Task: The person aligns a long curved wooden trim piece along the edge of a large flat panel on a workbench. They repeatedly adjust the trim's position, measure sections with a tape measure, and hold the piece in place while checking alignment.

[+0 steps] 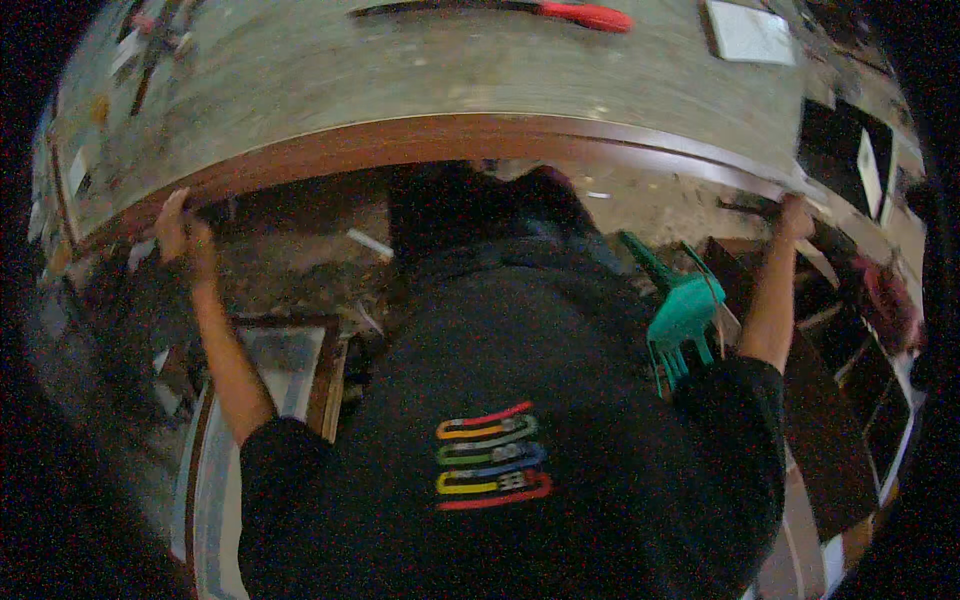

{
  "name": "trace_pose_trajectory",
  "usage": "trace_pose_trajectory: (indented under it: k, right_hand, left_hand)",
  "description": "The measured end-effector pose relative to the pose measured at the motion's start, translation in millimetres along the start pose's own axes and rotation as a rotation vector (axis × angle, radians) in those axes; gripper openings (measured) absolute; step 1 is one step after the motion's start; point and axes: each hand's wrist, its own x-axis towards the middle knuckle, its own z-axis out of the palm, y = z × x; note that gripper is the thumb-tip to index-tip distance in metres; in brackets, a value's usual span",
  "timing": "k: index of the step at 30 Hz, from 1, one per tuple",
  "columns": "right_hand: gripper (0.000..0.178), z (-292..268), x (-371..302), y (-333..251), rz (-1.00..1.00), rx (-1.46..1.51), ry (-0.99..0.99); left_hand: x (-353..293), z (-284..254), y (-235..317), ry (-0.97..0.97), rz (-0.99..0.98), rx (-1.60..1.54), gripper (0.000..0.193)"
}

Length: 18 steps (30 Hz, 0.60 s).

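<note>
Reddish-brown strip (430,138), one: long, narrow, smooth, shiny toward its right. Runs along the near edge of one grey surface (400,75); whether fixed there, cannot tell. Two hands on it: left hand (175,228), grip pinching the strip toward its left end; right hand (796,217), blurred, grip closed on its right end. Beyond the strip: one red-handled tool (587,15), one white slab (750,33). Nearer than it, rightward: one green chair (686,308).

Black shirt (480,340), looping multicoloured print (490,447), small pale letters (508,481); too blurred to read
</note>
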Motion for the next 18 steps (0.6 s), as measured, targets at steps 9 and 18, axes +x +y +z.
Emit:
trace_pose_trajectory:
  k: [9,18]
  right_hand:
    - [0.091,-17.8,-53.2,-10.5,0.018,0.639,0.066]
    - [0.083,12.3,3.4,21.5,0.046,1.177,-0.394]
  left_hand:
    - [32.9,-42.0,19.7,-0.228,0.008,-0.129,0.032]
    - [17.1,-13.8,-5.3,-0.117,-0.015,-0.1,0.043]
